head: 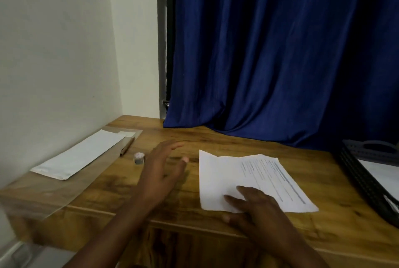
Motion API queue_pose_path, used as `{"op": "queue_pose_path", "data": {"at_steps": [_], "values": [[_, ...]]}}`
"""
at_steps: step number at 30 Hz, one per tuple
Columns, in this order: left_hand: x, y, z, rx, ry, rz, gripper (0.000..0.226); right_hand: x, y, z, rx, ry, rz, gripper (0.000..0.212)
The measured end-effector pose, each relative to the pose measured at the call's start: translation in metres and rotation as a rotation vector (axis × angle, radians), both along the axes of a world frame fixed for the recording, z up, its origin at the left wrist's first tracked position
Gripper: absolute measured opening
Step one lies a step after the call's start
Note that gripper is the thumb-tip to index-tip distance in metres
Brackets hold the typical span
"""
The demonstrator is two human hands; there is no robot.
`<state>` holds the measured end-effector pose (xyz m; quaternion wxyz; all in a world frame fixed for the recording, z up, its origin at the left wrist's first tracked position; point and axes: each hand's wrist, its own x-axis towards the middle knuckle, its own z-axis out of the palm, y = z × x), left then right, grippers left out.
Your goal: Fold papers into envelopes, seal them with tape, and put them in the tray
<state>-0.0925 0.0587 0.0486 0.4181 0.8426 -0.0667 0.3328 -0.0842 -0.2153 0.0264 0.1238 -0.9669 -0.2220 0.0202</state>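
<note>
The printed paper (254, 181) lies flat on the wooden table (216, 142), skewed so that its near right corner almost meets the table's front edge; its left part looks folded over, blank side up, with lines of text showing only on the right part. The right hand (252, 209) rests on the paper's near edge, fingers straight and spread, fingertips on the sheet and the heel over the table's front edge. The left hand (164, 168) is left of the paper, apart from it, with its fingers extended and loosely spread (it is blurred, so contact with the wood cannot be told); it holds nothing.

Further left of the paper, just past the left hand, stands 1 small tape roll (139, 157). Beyond that lies a pen (127, 146), and beside it a long white envelope (79, 155) on a clear plastic sheet (54, 198) that overhangs the table's left front corner. Bare wood runs between the paper and the tape roll, and behind the paper up to the hem of the blue curtain (269, 51).

Right of the paper, well apart, the dark tray (362, 181) sits at the table's right edge with a white sheet (382, 172) inside.
</note>
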Motion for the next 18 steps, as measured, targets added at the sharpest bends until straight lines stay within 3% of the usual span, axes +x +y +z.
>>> {"op": "queue_pose_path", "data": {"at_steps": [4, 9, 12, 14, 18], "values": [[0.013, -0.044, 0.007, 0.307, 0.102, -0.160, 0.047, -0.009, 0.012, -0.004, -0.007, 0.004, 0.074, 0.059], [0.035, -0.066, -0.025, 0.728, 0.558, -0.118, 0.062, -0.016, 0.022, -0.007, 0.066, -0.057, 0.133, 0.058], [0.036, -0.065, -0.043, 0.775, 0.568, -0.096, 0.064, -0.013, 0.017, -0.003, 0.293, 0.011, 0.106, 0.031], [0.036, -0.063, -0.049, 0.830, 0.545, -0.090, 0.082, -0.001, 0.014, -0.004, 0.470, -0.027, -0.004, 0.017], [0.035, -0.064, -0.051, 0.857, 0.514, -0.122, 0.115, 0.022, 0.034, 0.000, 0.518, -0.188, -0.087, 0.035]]}}
